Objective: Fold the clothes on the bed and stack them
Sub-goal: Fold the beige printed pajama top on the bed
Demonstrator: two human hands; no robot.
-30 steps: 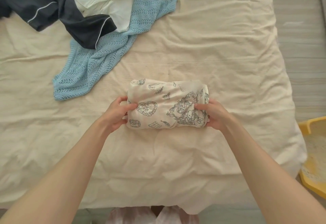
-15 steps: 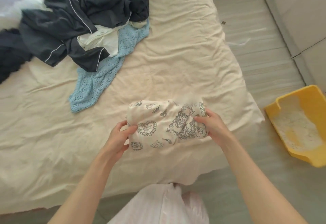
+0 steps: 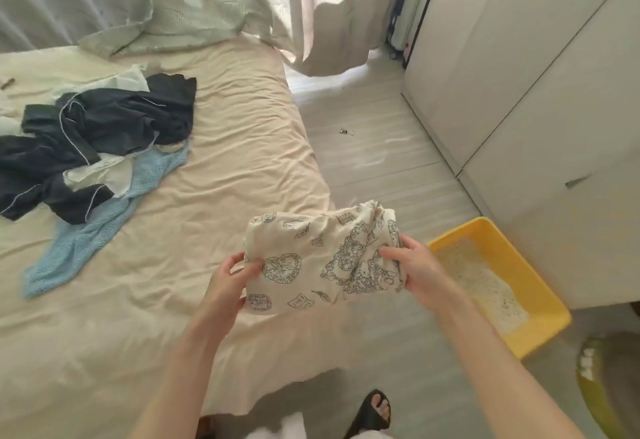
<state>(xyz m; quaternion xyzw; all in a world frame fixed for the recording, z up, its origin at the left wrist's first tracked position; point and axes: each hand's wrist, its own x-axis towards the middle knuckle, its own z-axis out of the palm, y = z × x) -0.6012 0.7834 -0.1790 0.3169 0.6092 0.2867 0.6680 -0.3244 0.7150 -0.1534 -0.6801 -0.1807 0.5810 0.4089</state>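
The folded printed garment (image 3: 322, 258) is off the bed (image 3: 214, 168), held in the air over the bed's near right corner, partly above the floor (image 3: 381, 168). Its long axis runs left to right between the two hands, one short end in each. The left hand (image 3: 232, 279) pinches the left end, thumb on top and fingers curled underneath. The right hand (image 3: 415, 269) clamps the right end, fingers wrapped over the bundled edge beside the cartoon print. Both grips are closed on the cloth; neither hand is free, and the bundle sags a little in the middle.

The relation that matters for the coming move is where the bundle hangs against any free bed surface. The sheet lies to the left of and beyond the left hand, so that hand is nearer to any spot on the bed. The right hand hangs over the floor. No stack of folded clothes shows anywhere in view, so the place to set this piece down is a judgement. The bare sheet along the bed's right edge looks the likeliest.

The unfolded pile sits well apart near the bed's far left: a dark piped garment (image 3: 104, 127), a white piece (image 3: 100, 175) and a light blue knit (image 3: 104, 224) spread under them. Nothing lies between the bundle and the open sheet. To the right, a yellow tray (image 3: 540, 307) of pale granules sits on the floor just beyond the right hand, against the white cupboards (image 3: 554, 109). A swing rightward could risk dropping the cloth into it.
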